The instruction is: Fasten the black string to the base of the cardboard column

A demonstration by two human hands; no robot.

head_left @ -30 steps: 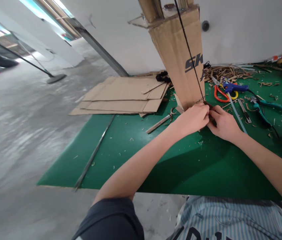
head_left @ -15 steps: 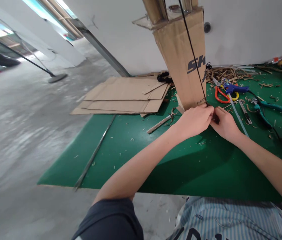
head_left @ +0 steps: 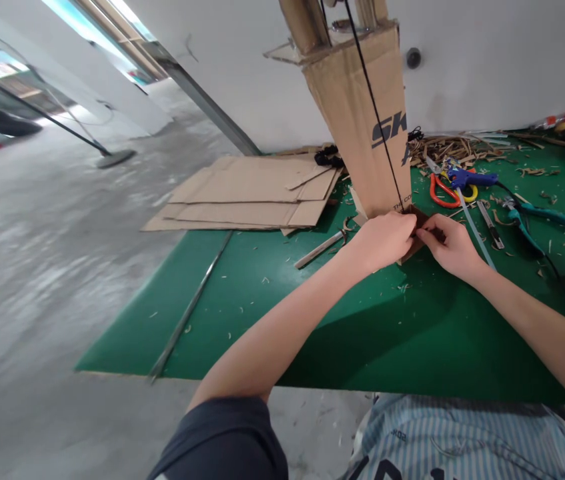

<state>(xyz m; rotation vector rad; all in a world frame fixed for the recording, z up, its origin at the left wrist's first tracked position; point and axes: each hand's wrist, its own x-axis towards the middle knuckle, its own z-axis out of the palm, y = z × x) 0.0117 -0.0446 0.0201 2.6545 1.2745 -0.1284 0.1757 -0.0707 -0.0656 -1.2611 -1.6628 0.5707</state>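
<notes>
An upright, tapering cardboard box structure (head_left: 362, 133) with dark printed letters stands on the green table (head_left: 282, 320). A thin black cord (head_left: 373, 97) runs taut down its front face to the base. There my left hand (head_left: 387, 240) is closed, with the cord's lower end going in at its fingers. My right hand (head_left: 447, 245) pinches close beside the left fingertips; what lies between its fingers is too small to make out. Below and between my hands shows a brown cardboard base piece (head_left: 415, 248), partly covered by the left hand.
Flat cardboard sheets (head_left: 247, 190) lie at the left. On the right are orange-handled scissors (head_left: 443, 193), a blue glue gun (head_left: 472, 178), a utility knife (head_left: 491, 225) and teal pliers (head_left: 525, 230). Cardboard scraps (head_left: 452, 150) pile along the wall. A metal strip (head_left: 192, 303) crosses the left end.
Both hands have shifted slightly; the left moved left and the fingertips drew a little apart, uncovering the cardboard base piece. The cord's lower end moved left across the box's face.
</notes>
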